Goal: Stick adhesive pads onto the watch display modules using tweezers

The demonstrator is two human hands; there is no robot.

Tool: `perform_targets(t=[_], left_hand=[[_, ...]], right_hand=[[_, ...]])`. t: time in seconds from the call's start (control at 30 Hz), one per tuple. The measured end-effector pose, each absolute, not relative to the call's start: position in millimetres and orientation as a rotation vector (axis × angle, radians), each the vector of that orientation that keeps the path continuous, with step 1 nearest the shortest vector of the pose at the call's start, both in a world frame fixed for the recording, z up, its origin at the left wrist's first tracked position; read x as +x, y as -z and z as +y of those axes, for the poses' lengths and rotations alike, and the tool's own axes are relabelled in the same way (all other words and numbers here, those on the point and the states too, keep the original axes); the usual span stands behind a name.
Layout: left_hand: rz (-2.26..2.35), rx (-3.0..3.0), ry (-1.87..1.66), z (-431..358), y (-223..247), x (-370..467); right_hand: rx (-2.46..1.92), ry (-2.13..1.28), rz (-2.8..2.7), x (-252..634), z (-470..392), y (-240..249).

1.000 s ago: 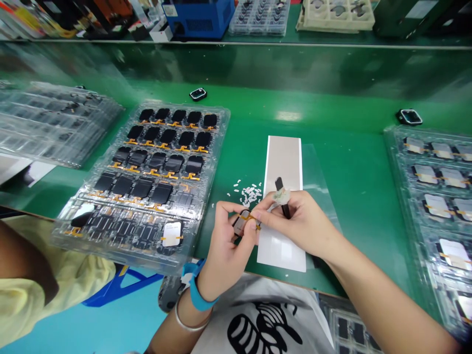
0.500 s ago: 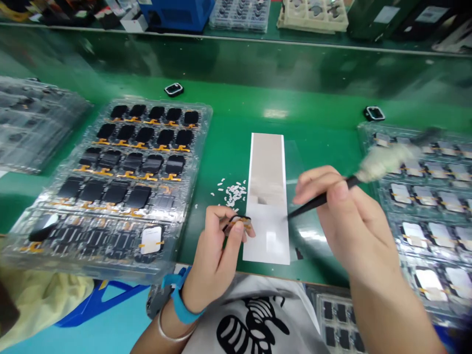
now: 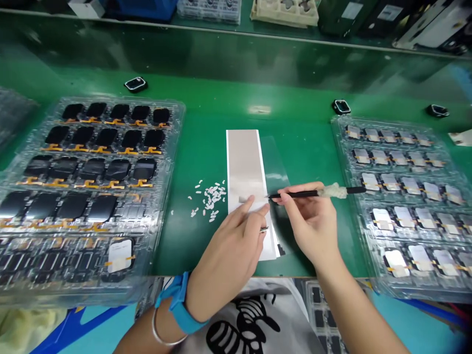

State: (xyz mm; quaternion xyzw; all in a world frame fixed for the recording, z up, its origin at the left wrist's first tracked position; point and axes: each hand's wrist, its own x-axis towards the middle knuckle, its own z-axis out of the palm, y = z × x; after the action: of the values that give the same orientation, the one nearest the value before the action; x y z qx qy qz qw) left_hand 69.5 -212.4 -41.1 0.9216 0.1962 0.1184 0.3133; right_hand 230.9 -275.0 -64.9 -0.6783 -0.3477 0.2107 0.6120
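My left hand [image 3: 232, 243] lies over the lower half of a long white-and-beige strip [image 3: 245, 157], its index fingertip pressed on the surface. The small display module [image 3: 263, 229] is tucked under its curled fingers; only a thin edge shows. My right hand [image 3: 313, 221] is closed around a slim black pen-like tool [image 3: 304, 194] with a pale wrapping round its shaft. The tool's fine tip meets the strip's right edge, close to the left fingertips. Left of the strip lie many small white slips [image 3: 214, 196] in a loose heap.
A clear tray of black display modules [image 3: 92, 172] stands at left, with one module white side up. At right is a tray of pale-backed modules [image 3: 409, 184]. Small watch-like cases [image 3: 341, 106] sit along the back. A shelf [image 3: 206, 29] with boxes runs above.
My left hand has turned palm down onto the strip, carrying the display module, which is now mostly hidden. My right hand has lowered the tool nearly flat, its tip at the strip. The view has shifted right.
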Motion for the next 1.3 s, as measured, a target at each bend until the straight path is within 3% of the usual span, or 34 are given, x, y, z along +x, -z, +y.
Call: perform_targets(t=[0.6, 0.83, 0.97, 1.3], left_hand=[[0.518, 2.333, -0.395, -213, 49, 68], [0.766, 1.573, -0.658, -218, 41, 66], [0.687, 1.124, -0.667, -223, 34, 68], [0.627, 0.92, -0.793, -238, 37, 73]], right_hand=[[-1.34, -0.64, -0.563, 236, -273, 58], [-1.168, -0.412, -0.548, 199, -286, 43], [-1.085, -0.366, -0.6, 173, -287, 42], [-1.08, -0.283, -0.616, 163, -284, 44]])
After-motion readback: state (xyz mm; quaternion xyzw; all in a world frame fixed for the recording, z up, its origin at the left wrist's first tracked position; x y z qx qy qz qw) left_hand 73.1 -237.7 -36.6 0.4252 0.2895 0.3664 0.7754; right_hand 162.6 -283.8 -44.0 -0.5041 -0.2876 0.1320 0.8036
